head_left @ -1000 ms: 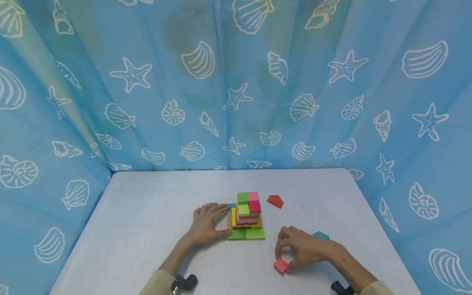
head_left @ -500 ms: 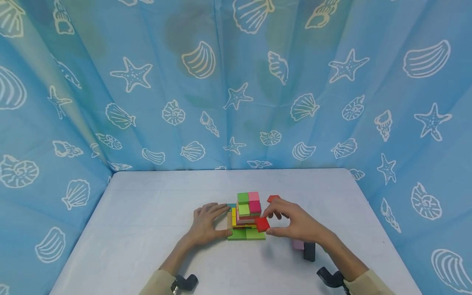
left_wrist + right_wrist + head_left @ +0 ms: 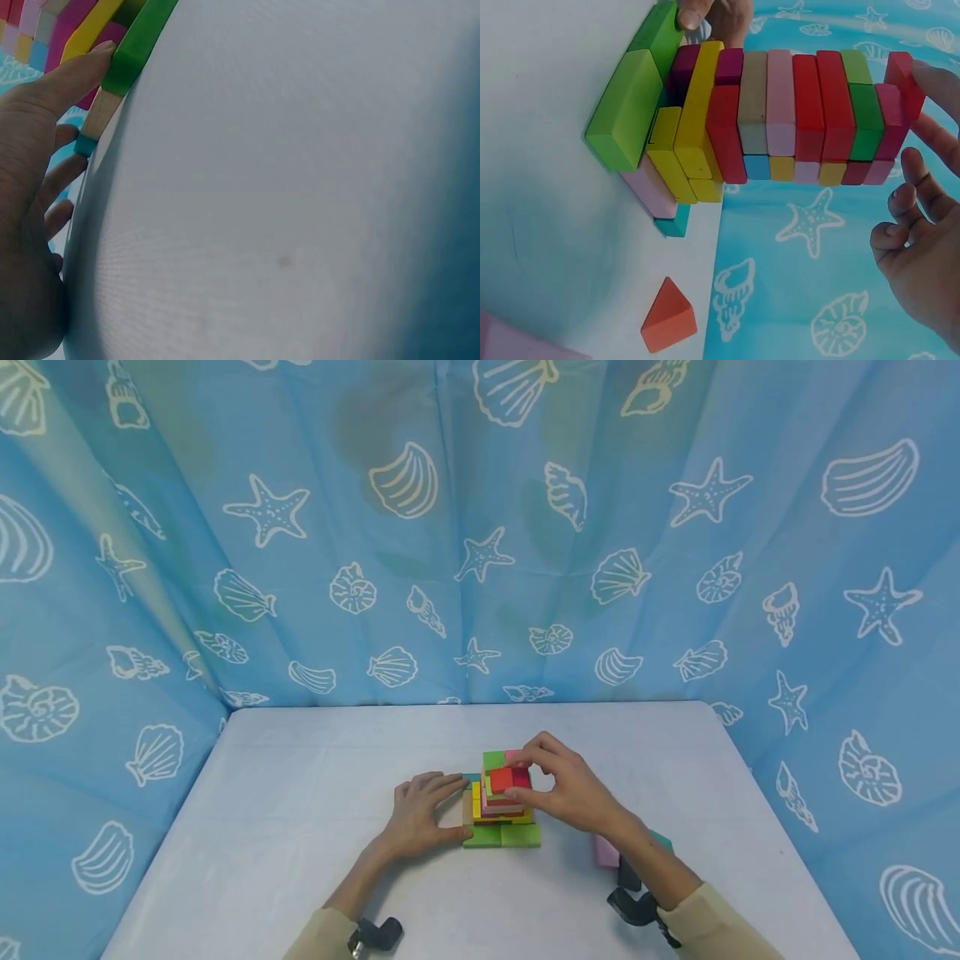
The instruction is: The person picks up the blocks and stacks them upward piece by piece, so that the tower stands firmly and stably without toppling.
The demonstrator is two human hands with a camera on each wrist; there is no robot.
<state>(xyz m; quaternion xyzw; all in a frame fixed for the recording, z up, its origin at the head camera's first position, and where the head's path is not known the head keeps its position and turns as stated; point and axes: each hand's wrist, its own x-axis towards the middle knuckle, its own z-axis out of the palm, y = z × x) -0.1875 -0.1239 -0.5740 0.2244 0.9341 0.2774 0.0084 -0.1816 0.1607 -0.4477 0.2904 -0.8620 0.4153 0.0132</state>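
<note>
A tower of colored wooden blocks (image 3: pixel 724 135) stands on the table, with layers of yellow, red, pink, plain wood and green. At its top, my right hand (image 3: pixel 570 789) pinches a red block (image 3: pixel 501 779) between thumb and fingers. In the right wrist view this block is against the top end of the tower; whether it bears its weight there I cannot tell. My left hand (image 3: pixel 425 817) lies beside the base, fingers extended. Its thumb touches a green block (image 3: pixel 139 56) at the front, and its fingers reach toward a teal block (image 3: pixel 85 145) at the back.
An orange-red angled block (image 3: pixel 667 322) lies behind and right of the tower. Below my right forearm are a light purple block (image 3: pixel 606 852), a black block (image 3: pixel 630 875) and a partly covered teal block (image 3: pixel 662 839). A blue shell-patterned curtain (image 3: pixel 480 610) surrounds the white table (image 3: pixel 315 777).
My right hand has picked the red block off the table and carried it left and up to the tower's top. My left hand stays at the base.
</note>
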